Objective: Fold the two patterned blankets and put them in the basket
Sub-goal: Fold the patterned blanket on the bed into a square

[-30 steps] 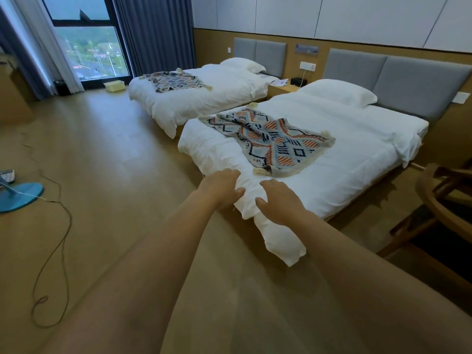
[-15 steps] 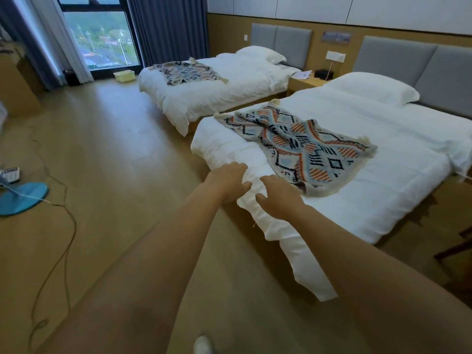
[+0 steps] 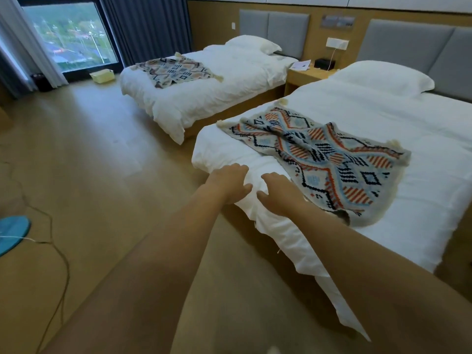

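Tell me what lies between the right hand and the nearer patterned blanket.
In the head view, only white duvet separates the right hand from the nearer patterned blanket, a narrow bare strip.

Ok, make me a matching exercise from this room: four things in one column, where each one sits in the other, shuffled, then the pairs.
Things:
1. near blanket
2. far blanket
3. basket
4. left hand

Places:
A. on the floor by the window
B. on the bed nearest the window
C. on the white duvet corner
D. on the bed beside the hands

Pairs: 1-D, 2-B, 3-A, 4-C
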